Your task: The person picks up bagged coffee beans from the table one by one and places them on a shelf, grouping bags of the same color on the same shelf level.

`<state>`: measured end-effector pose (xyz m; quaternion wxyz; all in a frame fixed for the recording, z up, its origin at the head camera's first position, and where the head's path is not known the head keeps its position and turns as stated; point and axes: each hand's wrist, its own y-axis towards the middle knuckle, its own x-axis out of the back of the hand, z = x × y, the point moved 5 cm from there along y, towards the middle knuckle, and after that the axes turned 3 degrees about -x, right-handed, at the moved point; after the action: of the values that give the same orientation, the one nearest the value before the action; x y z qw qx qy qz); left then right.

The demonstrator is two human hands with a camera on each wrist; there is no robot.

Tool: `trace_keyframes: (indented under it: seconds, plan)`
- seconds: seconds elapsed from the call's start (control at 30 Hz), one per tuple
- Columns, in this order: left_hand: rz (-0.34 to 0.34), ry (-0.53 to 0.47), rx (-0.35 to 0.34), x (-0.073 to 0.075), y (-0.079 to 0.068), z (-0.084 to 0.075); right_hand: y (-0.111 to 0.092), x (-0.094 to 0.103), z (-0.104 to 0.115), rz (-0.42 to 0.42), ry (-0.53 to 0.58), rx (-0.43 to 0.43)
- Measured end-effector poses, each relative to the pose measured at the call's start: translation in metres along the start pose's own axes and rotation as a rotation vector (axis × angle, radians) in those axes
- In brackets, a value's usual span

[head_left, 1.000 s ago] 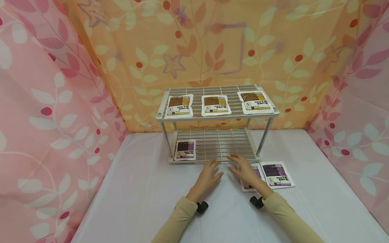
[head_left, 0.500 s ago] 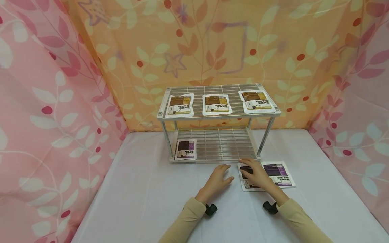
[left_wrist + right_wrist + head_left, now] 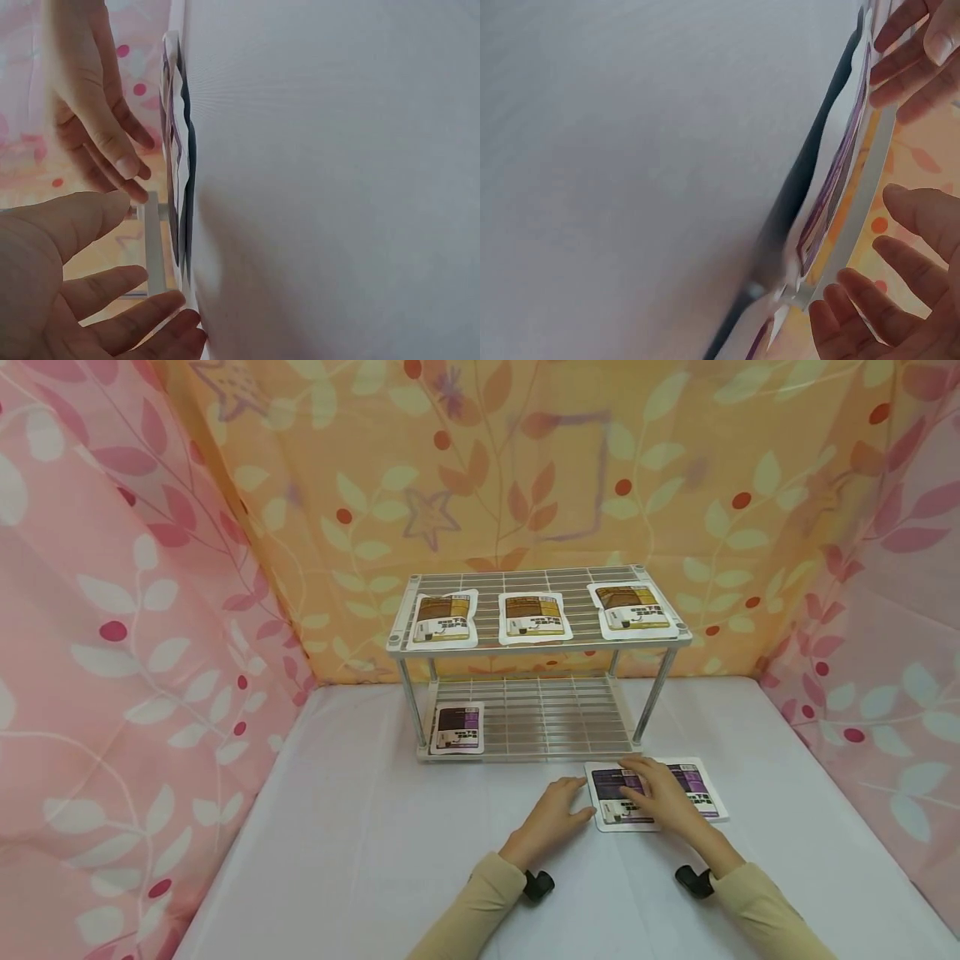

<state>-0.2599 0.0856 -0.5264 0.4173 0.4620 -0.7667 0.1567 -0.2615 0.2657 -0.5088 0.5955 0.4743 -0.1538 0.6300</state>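
Observation:
Two flat white-edged pouches with purple labels lie side by side on the white table. My right hand (image 3: 663,797) is over the left pouch (image 3: 609,783), with its fingers spread and loosely bent. It also partly covers the right pouch (image 3: 703,802). At the left pouch's left edge is my left hand (image 3: 551,817), its fingertips and thumb close to that edge and apart from each other. In the left wrist view the pouch (image 3: 177,142) shows edge-on beside the fingers of both hands. Neither hand grips anything.
Behind the hands stands a two-tier wire rack (image 3: 558,714). On its lower shelf, at the left, lies another purple pouch (image 3: 457,728). The top shelf carries yellow-brown pouches: left (image 3: 442,620), middle (image 3: 534,617) and right (image 3: 636,610). Patterned curtains (image 3: 480,460) enclose the table.
Both hands have moved right and slightly toward me, away from the rack's front edge. The left hand has come up to the left pouch's edge. The pouches stay in place.

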Motion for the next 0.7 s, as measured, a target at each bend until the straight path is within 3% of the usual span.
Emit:
trace_keyframes:
  seconds: [0.3,0.7]
  plan:
    - [-0.001,0.077,-0.013,-0.005,0.002,-0.008,-0.011,0.01,-0.01,0.032,-0.04,-0.106]
    - [-0.011,0.146,0.0,-0.006,0.004,-0.015,-0.017,0.008,-0.01,0.093,-0.082,-0.143]
